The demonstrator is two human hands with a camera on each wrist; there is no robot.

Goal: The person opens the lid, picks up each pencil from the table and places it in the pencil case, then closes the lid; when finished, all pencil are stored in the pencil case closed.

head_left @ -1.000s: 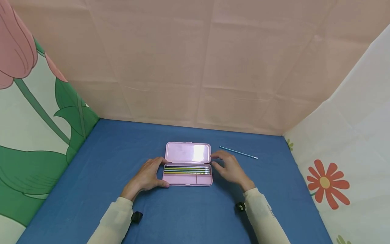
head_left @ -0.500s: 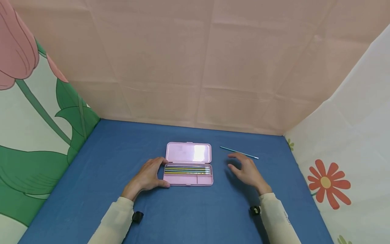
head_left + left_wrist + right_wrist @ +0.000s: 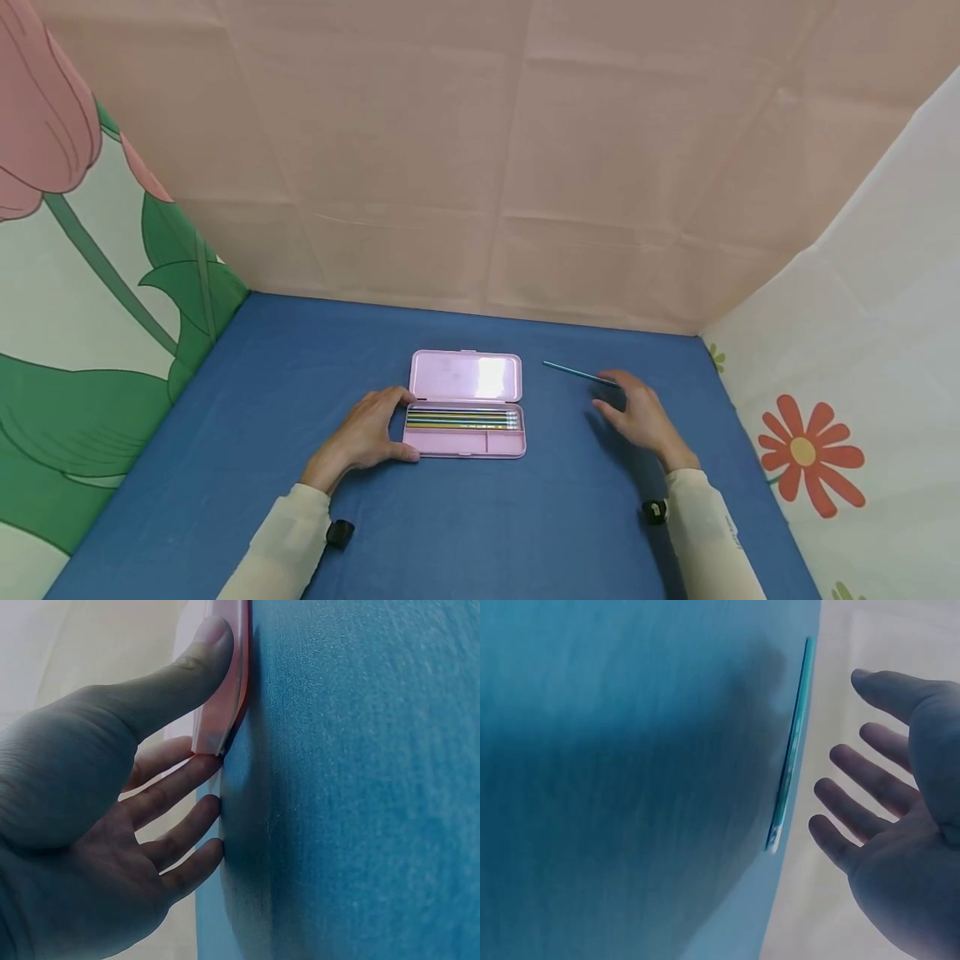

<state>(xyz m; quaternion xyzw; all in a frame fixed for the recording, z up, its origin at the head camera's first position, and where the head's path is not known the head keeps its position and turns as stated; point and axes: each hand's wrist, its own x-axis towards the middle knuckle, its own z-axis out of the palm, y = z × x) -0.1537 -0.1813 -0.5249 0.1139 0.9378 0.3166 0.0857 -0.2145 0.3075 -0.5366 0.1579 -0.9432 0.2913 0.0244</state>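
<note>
A pink pencil case lies with its lid up on the blue cloth, several pencils side by side in its back compartment. My left hand holds the case's left end, thumb at the front edge and fingers toward the hinge; the left wrist view shows this thumb on the case's side. A single teal pencil lies right of the case. Over its near end hovers my right hand, partly hiding it. In the right wrist view the fingers are spread and apart from the pencil.
Blue cloth covers the table. A beige sheet rises behind it, a flowered white sheet on the right and a leaf-patterned one on the left.
My right hand has moved right, from beside the case's right end to above the teal pencil's near end. The left hand and the case stay in place.
</note>
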